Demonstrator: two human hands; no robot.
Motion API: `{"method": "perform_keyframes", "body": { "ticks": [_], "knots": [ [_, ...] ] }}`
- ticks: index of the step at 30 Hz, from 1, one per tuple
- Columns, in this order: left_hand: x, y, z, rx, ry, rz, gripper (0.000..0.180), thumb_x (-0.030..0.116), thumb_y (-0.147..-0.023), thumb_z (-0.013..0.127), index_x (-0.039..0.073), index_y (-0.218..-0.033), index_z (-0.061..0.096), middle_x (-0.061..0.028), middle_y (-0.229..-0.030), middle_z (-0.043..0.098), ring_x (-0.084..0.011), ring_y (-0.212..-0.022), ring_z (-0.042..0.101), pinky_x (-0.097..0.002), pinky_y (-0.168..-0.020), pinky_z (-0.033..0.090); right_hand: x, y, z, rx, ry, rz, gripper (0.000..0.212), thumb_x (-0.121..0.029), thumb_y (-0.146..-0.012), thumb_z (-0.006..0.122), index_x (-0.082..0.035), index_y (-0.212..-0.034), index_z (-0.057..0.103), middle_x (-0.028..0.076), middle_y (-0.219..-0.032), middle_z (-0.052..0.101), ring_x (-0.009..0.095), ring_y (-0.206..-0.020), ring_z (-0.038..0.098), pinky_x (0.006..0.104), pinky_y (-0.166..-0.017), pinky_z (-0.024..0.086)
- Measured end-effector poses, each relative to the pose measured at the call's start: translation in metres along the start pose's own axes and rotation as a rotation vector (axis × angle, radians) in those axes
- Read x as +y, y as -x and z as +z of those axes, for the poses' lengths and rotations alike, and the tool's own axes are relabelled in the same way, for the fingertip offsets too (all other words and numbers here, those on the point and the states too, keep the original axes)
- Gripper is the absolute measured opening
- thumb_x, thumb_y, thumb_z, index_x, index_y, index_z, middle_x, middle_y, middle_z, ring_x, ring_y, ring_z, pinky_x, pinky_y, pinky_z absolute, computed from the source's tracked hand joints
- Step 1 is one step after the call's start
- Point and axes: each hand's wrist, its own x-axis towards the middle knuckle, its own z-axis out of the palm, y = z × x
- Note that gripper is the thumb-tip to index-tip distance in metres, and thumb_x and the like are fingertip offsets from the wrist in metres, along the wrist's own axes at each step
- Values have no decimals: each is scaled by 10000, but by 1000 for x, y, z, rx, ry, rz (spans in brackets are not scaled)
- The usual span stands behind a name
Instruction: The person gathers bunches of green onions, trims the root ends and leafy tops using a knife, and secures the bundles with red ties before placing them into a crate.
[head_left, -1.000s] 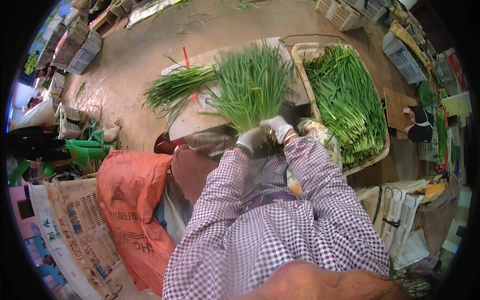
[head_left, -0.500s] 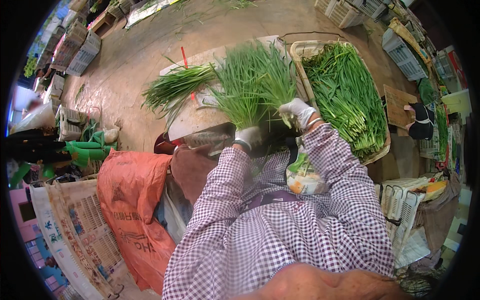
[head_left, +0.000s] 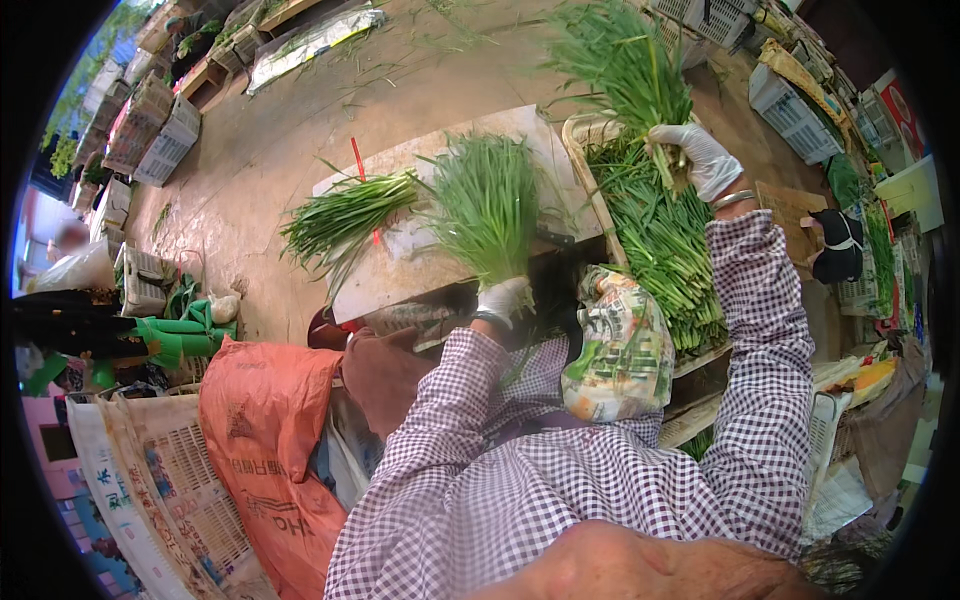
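Observation:
My left hand, in a white glove, is closed around the root ends of a bunch of chives. Its leaves fan out over the pale board in front of me. Raised over the crate on the right, my gloved right hand grips a second bunch of chives near its pale ends, leaves pointing away. A third bunch lies on the board's left part, across a red strip. More loose chives fill the crate.
A printed plastic bag rests by my lap, beside the crate. To the left hang an orange sack and a brown cloth, near a large pale crate. More crates stand at the far right. A person shows at the far left.
My right hand has moved right and away with its chives, parting from the left hand's bunch and rising over the crate. The left hand still holds its bunch, slightly lower.

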Motion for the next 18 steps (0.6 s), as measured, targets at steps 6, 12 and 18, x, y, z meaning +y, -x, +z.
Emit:
{"method": "perform_keyframes", "body": {
  "ticks": [6,12,18],
  "knots": [
    [-3,-91,46,-113,-289,148,228,31,-810,683,31,-1034,638,-108,-835,667,-201,-671,642,-332,-589,534,-19,3,-6,-15,-92,-13,148,-199,-887,624,-59,-864,666,4,-727,662,78,-602,608,213,-528,498],
    [8,-120,84,-158,-475,187,369,40,-773,736,18,-1123,624,-111,-966,677,-203,-803,647,-346,-690,537,37,-10,14,-47,-88,105,212,-266,-825,672,-59,-861,703,23,-724,675,103,-595,597,250,-512,469],
    [53,-15,73,-387,-496,-72,500,70,-734,790,14,-1195,604,-96,-1076,667,-208,-922,633,-372,-805,524,90,-19,68,-95,-332,392,115,-142,-787,683,-30,-807,679,73,-696,670,155,-532,599,293,-489,497]
  ]
}}
